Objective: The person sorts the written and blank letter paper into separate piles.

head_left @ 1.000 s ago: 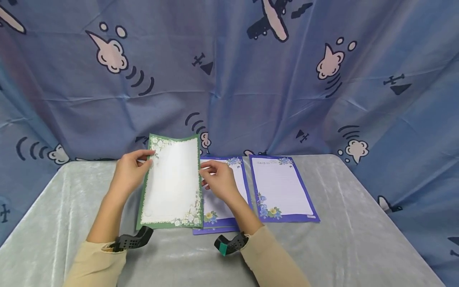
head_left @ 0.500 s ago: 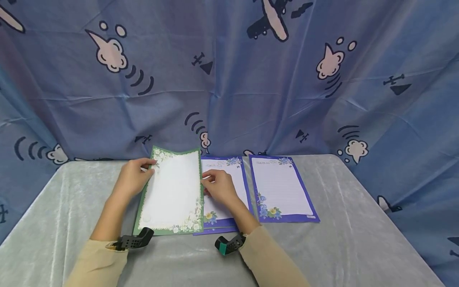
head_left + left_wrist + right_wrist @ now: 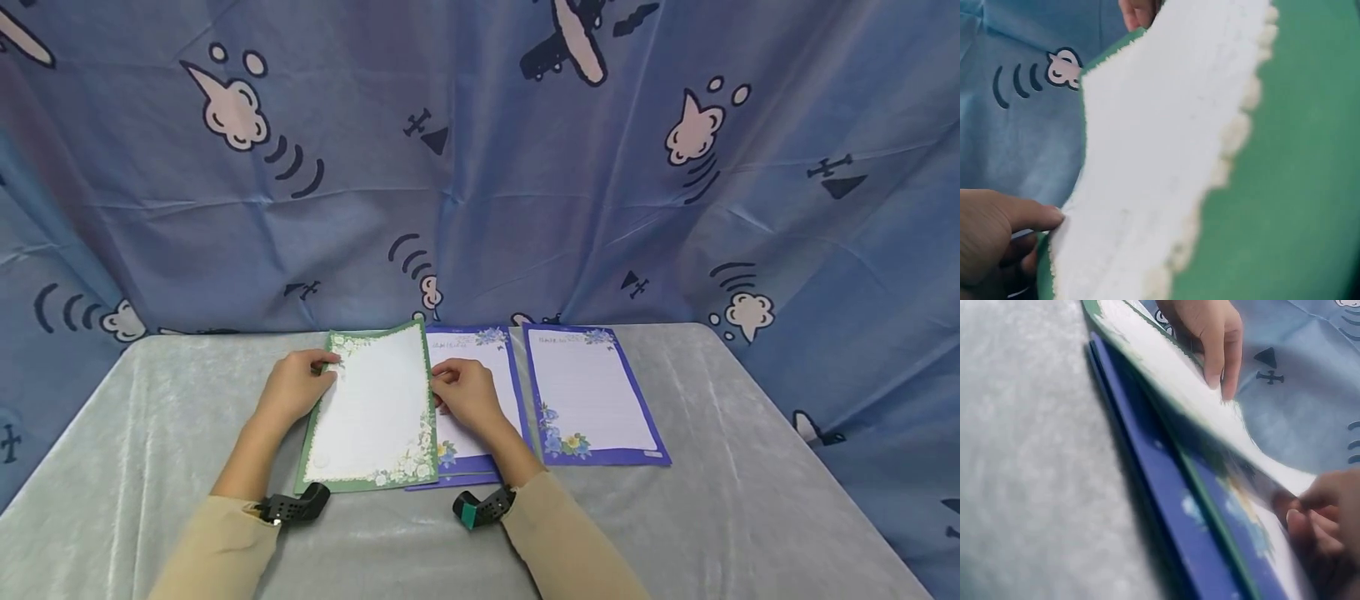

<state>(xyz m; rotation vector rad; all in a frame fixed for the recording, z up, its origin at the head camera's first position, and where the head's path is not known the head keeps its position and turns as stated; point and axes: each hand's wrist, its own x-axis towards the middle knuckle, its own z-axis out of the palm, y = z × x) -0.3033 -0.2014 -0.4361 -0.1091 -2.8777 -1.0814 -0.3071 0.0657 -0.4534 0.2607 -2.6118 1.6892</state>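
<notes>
A sheet of letter paper with a green border and white flowers point(image 3: 375, 400) is held up over the left-middle of the table, its surface bowed. My left hand point(image 3: 294, 387) pinches its left edge near the upper corner, thumb on top in the left wrist view. At the opposite edge my right hand point(image 3: 471, 393) pinches the paper. Partly beneath it lies a blue-bordered letter sheet point(image 3: 498, 358), with another blue edge showing below. In the right wrist view, blue-bordered sheets point(image 3: 1147, 456) lie under the green edge.
To the right, a separate blue-bordered sheet with handwriting at the top point(image 3: 592, 392) lies flat. A grey velvety cloth point(image 3: 720, 500) covers the table. Behind its far edge hangs a blue curtain printed with planes and clouds point(image 3: 480, 167).
Both hands have lowered the green-bordered sheet towards the table, then shifted it slightly right, over more of the blue-bordered sheet. Both keep their grip. The right-hand blue-bordered sheet has stayed put.
</notes>
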